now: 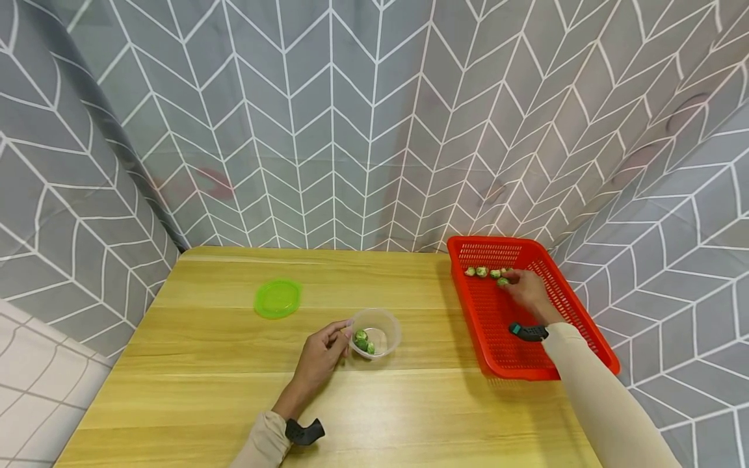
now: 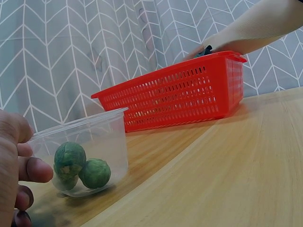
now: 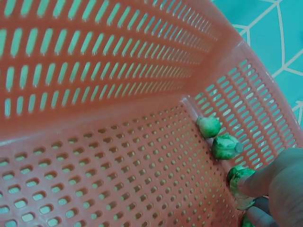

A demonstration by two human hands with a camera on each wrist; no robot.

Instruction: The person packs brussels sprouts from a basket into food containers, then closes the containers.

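My left hand (image 1: 320, 354) grips the rim of a round clear plastic container (image 1: 391, 335) on the table. Inside it lie a few Brussels sprouts (image 2: 94, 173), gathered toward the hand's side. Over in the red basket (image 1: 493, 372), my right hand (image 1: 529, 294) pinches a Brussels sprout (image 1: 502, 282) between thumb and fingers. More sprouts (image 3: 226, 146) sit in a row along the basket's far wall; the fingers partly cover those nearest the hand.
A green round lid (image 1: 277, 299) lies on the wooden table (image 1: 205, 364), left of and beyond the container. Patterned grey curtains (image 1: 351, 130) hang behind the table and along its sides. The basket's raised walls surround the right hand.
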